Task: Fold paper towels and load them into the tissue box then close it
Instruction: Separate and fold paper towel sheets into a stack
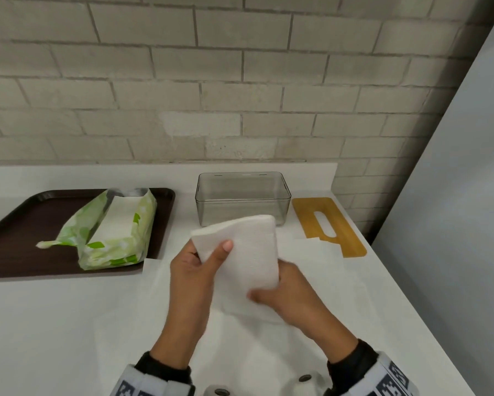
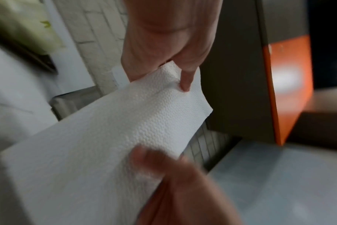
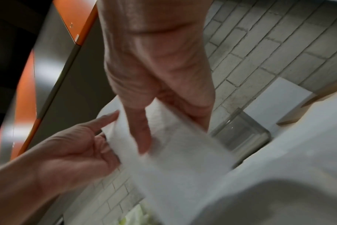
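My two hands hold a folded white paper towel (image 1: 248, 252) above the counter, in front of the clear tissue box (image 1: 243, 195), which stands with nothing inside. The left hand (image 1: 208, 258) pinches the towel's left edge, thumb on top. Gripping its lower right corner is the right hand (image 1: 271, 292). The left wrist view shows the embossed towel (image 2: 115, 129) pinched by the left hand's fingers (image 2: 185, 82). In the right wrist view the right hand's fingers (image 3: 142, 129) lie on the towel (image 3: 173, 152). The wooden slotted lid (image 1: 328, 224) lies flat to the right of the box.
A dark brown tray (image 1: 17, 224) at the left carries an opened green package of paper towels (image 1: 114, 232). More white sheets (image 1: 320, 270) lie flat on the white counter beneath my hands. A brick wall stands behind, and a grey panel rises at the right.
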`<state>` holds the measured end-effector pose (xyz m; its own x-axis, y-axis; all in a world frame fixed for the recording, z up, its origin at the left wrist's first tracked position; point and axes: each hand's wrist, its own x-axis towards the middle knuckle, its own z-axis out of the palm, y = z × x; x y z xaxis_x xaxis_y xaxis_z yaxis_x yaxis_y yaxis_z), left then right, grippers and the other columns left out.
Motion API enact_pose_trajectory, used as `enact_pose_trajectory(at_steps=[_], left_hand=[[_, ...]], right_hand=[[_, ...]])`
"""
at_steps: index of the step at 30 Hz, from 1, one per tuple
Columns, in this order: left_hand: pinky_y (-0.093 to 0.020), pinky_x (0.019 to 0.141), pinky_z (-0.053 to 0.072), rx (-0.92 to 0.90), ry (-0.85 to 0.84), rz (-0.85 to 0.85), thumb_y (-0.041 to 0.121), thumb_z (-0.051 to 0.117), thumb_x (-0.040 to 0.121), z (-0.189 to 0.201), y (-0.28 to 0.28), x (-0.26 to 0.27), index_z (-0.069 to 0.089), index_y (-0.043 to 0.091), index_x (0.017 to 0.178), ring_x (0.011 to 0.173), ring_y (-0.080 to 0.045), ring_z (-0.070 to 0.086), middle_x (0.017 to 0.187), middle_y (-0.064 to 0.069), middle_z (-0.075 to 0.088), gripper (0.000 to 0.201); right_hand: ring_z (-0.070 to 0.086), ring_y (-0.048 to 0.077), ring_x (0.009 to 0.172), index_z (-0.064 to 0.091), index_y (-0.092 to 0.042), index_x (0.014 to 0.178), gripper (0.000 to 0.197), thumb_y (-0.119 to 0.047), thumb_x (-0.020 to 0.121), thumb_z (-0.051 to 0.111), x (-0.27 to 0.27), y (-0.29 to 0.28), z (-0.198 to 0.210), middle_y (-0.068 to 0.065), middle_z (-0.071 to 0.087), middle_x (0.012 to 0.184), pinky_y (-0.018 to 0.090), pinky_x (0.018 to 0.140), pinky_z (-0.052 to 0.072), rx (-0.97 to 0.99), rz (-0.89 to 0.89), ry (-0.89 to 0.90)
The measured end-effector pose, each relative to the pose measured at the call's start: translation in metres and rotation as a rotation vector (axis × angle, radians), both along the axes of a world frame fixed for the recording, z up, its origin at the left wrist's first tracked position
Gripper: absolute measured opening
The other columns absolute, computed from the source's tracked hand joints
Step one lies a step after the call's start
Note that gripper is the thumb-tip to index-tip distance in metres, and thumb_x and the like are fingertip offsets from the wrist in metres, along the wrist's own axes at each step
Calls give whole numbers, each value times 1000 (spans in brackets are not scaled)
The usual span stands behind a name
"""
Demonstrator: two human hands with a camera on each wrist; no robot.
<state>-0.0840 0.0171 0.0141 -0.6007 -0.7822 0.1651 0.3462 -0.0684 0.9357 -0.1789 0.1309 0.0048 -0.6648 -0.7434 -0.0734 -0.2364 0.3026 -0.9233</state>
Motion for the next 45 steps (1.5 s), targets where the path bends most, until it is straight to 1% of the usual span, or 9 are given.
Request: enact_pose_trajectory(at_steps=[3,8,13,19,29,31,35,41,45], left_hand=[[-19,65,55,14,-43,37,14,79,62,-2,-24,21,71,20,83,77,-10,67,84,4,74,24],[-8,58,49,-121,-331,-28,-9,66,79,-20,-42,51,69,19,87,69,-1,69,80,9,75,30],[-27,75,47,-6,-383,6,-13,51,86,-44,-27,42,70,19,89,85,-15,65,82,5,75,37],[-26,73,41,95,-436,32,-18,36,80,-59,-16,30,64,13,94,88,-21,55,94,-6,65,44],[-41,88,47,110,-540,2,-6,51,88,-50,-26,35,68,15,92,91,-27,64,94,-8,72,27],[-35,76,48,-50,-696,-69,-3,58,86,-43,-29,46,66,17,83,81,-25,64,84,-7,71,21],[-25,55,39,-585,-1040,-158,26,78,73,-13,-17,56,58,30,69,61,-9,56,62,9,60,21],[-8,60,47,-326,-419,-206,16,67,85,12,24,23,66,33,85,75,5,68,78,25,71,17],[-6,58,47,-178,-231,-23,15,65,86,8,31,10,66,29,86,74,7,67,75,25,71,15]], right_hand=[[67,10,89,69,-20,98,24,-11,76,74,-6,13,-8,-3,71,99,22,80,54,177,130,38],[62,6,66,66,-18,75,19,0,76,72,-30,34,0,-6,66,73,17,61,48,-174,-141,-66],[61,17,76,62,-14,80,26,13,76,63,-30,31,-11,2,64,76,25,66,49,-379,-211,-284],[57,18,80,61,-14,86,38,20,74,50,-24,23,-41,5,63,87,26,67,46,-299,-315,-294],[61,6,86,59,-28,89,39,10,81,58,-27,26,-35,-8,65,93,17,71,48,-151,-235,-192],[62,1,87,58,-32,90,40,7,81,60,-28,28,-24,-10,66,97,15,73,51,-81,-163,-105],[69,11,87,65,-26,91,35,6,77,68,-34,27,21,-5,73,93,34,84,56,-129,-32,6],[63,6,73,66,-24,87,36,7,72,72,-26,16,78,-11,67,76,22,64,52,-394,102,61],[67,13,89,62,-18,104,40,8,74,67,-17,11,57,-3,72,95,24,75,53,-524,-29,-168]])
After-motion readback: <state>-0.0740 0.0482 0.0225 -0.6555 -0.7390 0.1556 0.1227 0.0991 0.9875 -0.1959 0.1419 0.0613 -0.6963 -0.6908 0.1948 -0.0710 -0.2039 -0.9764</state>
